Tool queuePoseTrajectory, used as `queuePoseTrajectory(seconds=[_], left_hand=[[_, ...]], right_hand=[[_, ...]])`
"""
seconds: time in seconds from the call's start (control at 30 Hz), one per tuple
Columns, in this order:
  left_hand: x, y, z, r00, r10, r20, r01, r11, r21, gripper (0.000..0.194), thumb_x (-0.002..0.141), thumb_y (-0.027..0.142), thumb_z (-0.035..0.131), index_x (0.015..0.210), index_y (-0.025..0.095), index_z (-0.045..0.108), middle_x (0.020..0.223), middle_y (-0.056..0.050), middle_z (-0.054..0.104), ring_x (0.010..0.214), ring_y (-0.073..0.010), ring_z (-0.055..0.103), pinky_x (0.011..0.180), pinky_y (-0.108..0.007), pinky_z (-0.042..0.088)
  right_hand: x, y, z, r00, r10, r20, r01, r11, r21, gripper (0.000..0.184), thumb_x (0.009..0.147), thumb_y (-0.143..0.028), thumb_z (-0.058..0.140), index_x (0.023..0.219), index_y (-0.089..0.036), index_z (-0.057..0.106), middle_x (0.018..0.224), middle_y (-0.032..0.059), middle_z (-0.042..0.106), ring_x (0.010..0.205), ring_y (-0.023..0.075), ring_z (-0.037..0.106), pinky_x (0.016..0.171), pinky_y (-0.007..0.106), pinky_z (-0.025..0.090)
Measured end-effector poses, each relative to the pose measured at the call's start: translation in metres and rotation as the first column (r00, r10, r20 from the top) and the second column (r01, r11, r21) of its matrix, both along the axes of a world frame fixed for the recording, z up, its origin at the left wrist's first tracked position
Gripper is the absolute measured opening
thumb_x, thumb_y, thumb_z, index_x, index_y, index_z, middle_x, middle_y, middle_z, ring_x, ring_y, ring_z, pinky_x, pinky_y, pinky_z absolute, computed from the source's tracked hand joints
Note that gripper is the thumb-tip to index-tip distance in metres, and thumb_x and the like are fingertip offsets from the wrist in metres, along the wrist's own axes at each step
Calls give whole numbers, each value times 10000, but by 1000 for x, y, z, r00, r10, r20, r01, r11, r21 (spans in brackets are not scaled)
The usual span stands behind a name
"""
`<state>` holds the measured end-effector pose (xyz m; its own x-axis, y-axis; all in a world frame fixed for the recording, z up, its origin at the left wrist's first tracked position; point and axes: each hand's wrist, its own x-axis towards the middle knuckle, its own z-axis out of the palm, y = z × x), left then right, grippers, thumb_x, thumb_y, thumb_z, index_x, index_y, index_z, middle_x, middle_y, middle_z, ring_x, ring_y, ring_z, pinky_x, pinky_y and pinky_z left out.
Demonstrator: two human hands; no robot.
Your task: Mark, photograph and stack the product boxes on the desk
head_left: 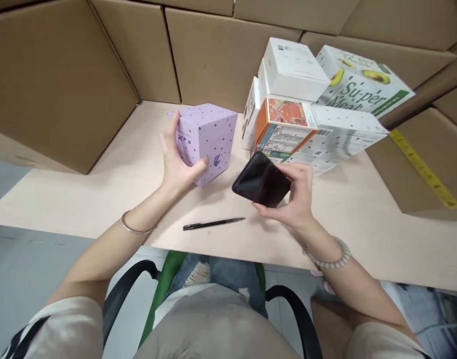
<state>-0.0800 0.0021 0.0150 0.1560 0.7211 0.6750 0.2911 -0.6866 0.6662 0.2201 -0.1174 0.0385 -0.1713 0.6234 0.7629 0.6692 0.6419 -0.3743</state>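
Observation:
With thumb in front and fingers round its left side, my left hand (176, 164) grips a purple patterned box (215, 142). The box is slightly tilted; whether its base touches the table cannot be made out. My right hand (298, 199) is closed on a black smartphone (264, 179), its dark screen tilted up toward me. The phone hangs above the table, in front of the stacked boxes and to the right of the purple box. Below both hands a black pen (213, 224) lies on the table near the front edge.
Stacked to the back right are white boxes (296, 70), an orange food box (284, 127) and a box with avocado pictures (366, 82). Large cardboard boxes (221, 57) wall the back and sides. The pale table (116, 199) ends just before my lap.

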Motion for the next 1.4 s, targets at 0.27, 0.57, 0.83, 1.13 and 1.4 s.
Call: queuePoseTrajectory(seconds=[0.27,0.57,0.83,1.13,1.4], left_hand=[[19,-23,4,999,35,-29,-33,997,66,1195,629,766,876,1600,441,259,1532,-98,369,1542,-445,271,1273,-694,252],[21,-27,4,997,44,-62,-40,997,63,1189,634,748,874,1598,416,263,1534,-108,391,1519,-431,308,1265,-690,269],[19,-26,4,999,-7,-53,7,1000,10,1176,651,789,845,1595,427,244,1558,-100,359,1558,-437,238,1234,-705,306],[21,-30,9,993,45,-112,-42,999,28,1188,662,798,821,1600,373,229,1528,-109,367,1522,-433,290,1228,-678,312],[24,-31,4,978,155,-136,-143,985,100,1144,700,758,833,1568,366,199,1518,-133,327,1479,-412,328,1238,-656,339]], right_hand=[[-1,0,3,951,-17,-308,20,1000,6,804,726,-727,809,1351,-301,538,1177,103,525,1099,324,586,906,534,567],[-2,-1,-1,966,-76,-248,80,997,6,812,766,-752,764,1391,-301,506,1201,112,506,1134,325,581,909,520,579],[-1,1,-6,949,-56,-310,46,998,-40,822,736,-668,834,1397,-293,520,1244,116,487,1180,331,571,1025,561,543],[0,1,-9,971,-42,-237,40,999,-15,809,712,-598,862,1378,-280,531,1223,105,511,1158,326,557,993,554,544],[-11,-1,-18,999,44,3,-42,959,-280,782,697,-452,873,1372,-281,519,1204,98,558,1137,316,599,965,542,564]])
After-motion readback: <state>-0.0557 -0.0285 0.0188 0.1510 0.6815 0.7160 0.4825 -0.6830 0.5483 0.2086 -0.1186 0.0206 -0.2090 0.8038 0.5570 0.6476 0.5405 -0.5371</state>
